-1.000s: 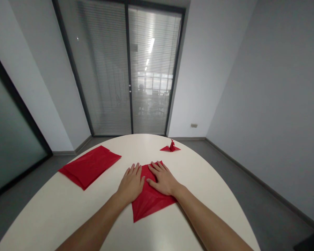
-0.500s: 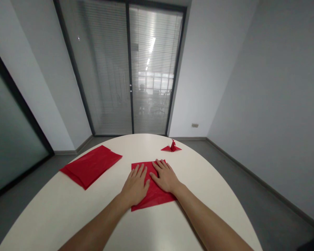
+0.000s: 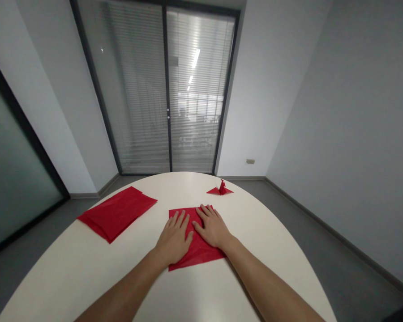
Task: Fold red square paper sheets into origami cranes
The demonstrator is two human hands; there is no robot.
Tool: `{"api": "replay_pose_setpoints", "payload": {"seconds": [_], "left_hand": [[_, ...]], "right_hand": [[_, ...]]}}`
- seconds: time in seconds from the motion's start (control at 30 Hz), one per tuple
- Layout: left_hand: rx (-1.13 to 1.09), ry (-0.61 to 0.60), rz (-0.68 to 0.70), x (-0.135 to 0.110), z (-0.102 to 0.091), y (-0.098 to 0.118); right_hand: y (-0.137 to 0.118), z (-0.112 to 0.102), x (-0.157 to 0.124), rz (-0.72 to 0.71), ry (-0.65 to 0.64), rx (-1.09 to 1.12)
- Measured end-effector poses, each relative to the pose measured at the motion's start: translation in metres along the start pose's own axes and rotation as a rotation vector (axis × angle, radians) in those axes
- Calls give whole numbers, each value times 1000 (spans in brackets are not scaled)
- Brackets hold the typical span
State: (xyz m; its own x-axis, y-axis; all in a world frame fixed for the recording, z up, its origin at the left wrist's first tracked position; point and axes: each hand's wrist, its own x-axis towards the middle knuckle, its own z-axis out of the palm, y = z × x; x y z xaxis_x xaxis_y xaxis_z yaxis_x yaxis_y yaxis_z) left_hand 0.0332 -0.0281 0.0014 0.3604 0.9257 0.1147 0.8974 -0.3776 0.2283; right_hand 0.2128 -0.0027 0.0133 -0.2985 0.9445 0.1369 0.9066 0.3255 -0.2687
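Note:
A red sheet of paper [image 3: 201, 252] lies flat on the white table in front of me, with faint creases on its surface. My left hand [image 3: 175, 237] rests palm down on its left part, fingers stretched out. On the upper right part lies my right hand [image 3: 212, 227], also flat with its fingers apart. Both thumbs point inward over the sheet, a small gap between them. The hands and wrists cover parts of the paper, including much of its right edge. Beyond my right hand stands a folded red paper crane [image 3: 221, 188] with its wings spread.
More red paper [image 3: 119, 214], in overlapping sheets, lies to the left near the edge of the round white table [image 3: 184, 190]. Behind the table are glass panels with blinds [image 3: 141, 112] in dark frames. A grey wall [image 3: 349, 134] stands to the right.

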Motion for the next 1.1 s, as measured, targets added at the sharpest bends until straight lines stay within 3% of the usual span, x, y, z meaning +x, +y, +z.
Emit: {"api": "replay_pose_setpoints", "payload": {"seconds": [0.13,0.23,0.47,0.7,0.87,0.97,1.1], "left_hand": [[5,4,-1,0,-1,1],[28,-10,-8,-1,-4,1],[79,-23,-17,-1,-6,-1],[76,7,-92,3,-3,-24],[123,97,-163,3,-7,-29],[96,189,-72,3,-10,-24],[-52,100,125,2,-7,-20]], "right_hand": [[-10,-5,-6,-98,77,23],[-17,-4,-11,-150,58,94],[-9,-2,-14,-104,-51,102],[-4,-4,-14,-61,-73,75],[-2,0,-13,-37,-67,65],[-1,2,-12,-34,-45,60],[2,3,-10,-45,-25,68]]}}
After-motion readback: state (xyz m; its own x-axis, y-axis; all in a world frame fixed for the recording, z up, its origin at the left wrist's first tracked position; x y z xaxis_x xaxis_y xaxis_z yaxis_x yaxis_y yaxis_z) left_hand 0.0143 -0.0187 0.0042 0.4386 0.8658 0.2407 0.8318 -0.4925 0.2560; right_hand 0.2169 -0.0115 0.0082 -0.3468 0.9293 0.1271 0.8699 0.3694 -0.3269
